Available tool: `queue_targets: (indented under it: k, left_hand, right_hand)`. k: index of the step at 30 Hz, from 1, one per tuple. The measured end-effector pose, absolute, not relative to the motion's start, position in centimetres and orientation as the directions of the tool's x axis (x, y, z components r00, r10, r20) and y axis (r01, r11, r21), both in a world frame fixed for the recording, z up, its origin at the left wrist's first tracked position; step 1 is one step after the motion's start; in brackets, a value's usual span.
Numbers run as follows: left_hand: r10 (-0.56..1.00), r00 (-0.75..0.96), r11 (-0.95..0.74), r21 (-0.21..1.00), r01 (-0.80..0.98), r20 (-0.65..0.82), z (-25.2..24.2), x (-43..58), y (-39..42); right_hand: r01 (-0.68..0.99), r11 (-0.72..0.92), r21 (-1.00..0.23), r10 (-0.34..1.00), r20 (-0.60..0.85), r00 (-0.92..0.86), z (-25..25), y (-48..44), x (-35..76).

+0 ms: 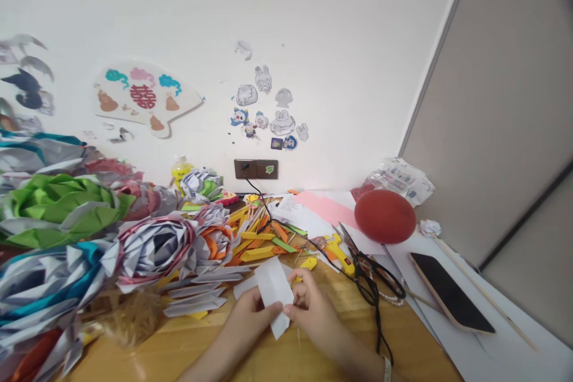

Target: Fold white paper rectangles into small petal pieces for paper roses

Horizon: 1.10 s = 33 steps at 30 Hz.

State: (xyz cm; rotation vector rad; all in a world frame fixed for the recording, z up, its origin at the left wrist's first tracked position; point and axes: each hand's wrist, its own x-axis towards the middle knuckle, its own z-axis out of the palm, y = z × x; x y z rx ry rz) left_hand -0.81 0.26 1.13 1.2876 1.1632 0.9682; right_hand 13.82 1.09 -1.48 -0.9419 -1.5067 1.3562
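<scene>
A folded strip of white paper (272,286) is held above the wooden table, its lower corner pointing down toward me. My left hand (253,313) grips its left side, thumb across the front. On the right edge, my right hand (308,304) pinches the paper with thumb and bent fingers. Beyond my left hand, several folded white paper pieces (197,295) lie in a row. A heap of yellow, orange and green folded paper strips (259,236) sits behind the paper.
Large folded-paper flowers (62,203) crowd the left side. To the right are a yellow glue gun (338,250) with its cord, black-handled scissors (369,277), a red balloon (385,216) and a phone (452,292) on white sheets. A yellow bottle (181,172) stands by the wall.
</scene>
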Motion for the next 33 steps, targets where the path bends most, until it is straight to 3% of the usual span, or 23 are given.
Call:
queue_targets:
  k: [7, 16, 24, 33]
  left_hand:
    - [0.970, 0.239, 0.003, 0.991, 0.136, -0.036, 1.3, -0.9, 0.2]
    - [0.972, 0.236, -0.027, 0.984, 0.175, -0.015, 1.1, -0.9, 0.2]
    - [0.997, 0.075, -0.012, 0.986, 0.164, 0.000, 1.1, -1.4, 0.5]
    - [0.986, -0.103, 0.133, 0.990, 0.053, -0.127, 1.2, -1.2, 0.5]
  right_hand:
    - [-0.062, -0.004, -0.998, 0.879, 0.026, -0.476, -1.8, 1.8, 14.2]
    - [-0.002, -0.029, -1.000, 0.887, -0.025, -0.462, -1.3, 2.2, 14.6]
    - [-0.062, -0.002, -0.998, 0.877, 0.028, -0.480, -1.4, 2.3, 14.9]
    - [-0.025, 0.015, -1.000, 0.895, 0.025, -0.445, -0.6, 1.1, 13.8]
